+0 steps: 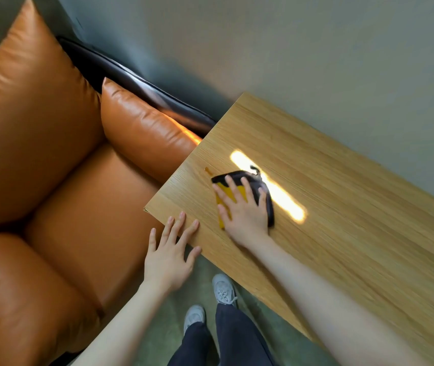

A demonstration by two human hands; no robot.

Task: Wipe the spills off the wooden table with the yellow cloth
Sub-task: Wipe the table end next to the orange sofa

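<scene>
A yellow cloth (pixel 238 192) with a dark grey backing lies flat on the wooden table (pixel 342 207), near its left end. My right hand (pixel 242 210) presses down on the cloth with spread fingers and covers most of it. A small brown spill (pixel 208 170) sits on the wood just beyond the cloth's far left corner. My left hand (pixel 171 254) rests open at the table's near left edge, fingertips on the wood, holding nothing.
An orange leather armchair (pixel 52 180) with a cushion (pixel 141 130) stands tight against the table's left end. A grey wall (pixel 316 48) runs behind the table. My two feet in grey shoes (pixel 222 289) stand on green floor by the near edge. A bright light reflection (pixel 284 199) crosses the tabletop.
</scene>
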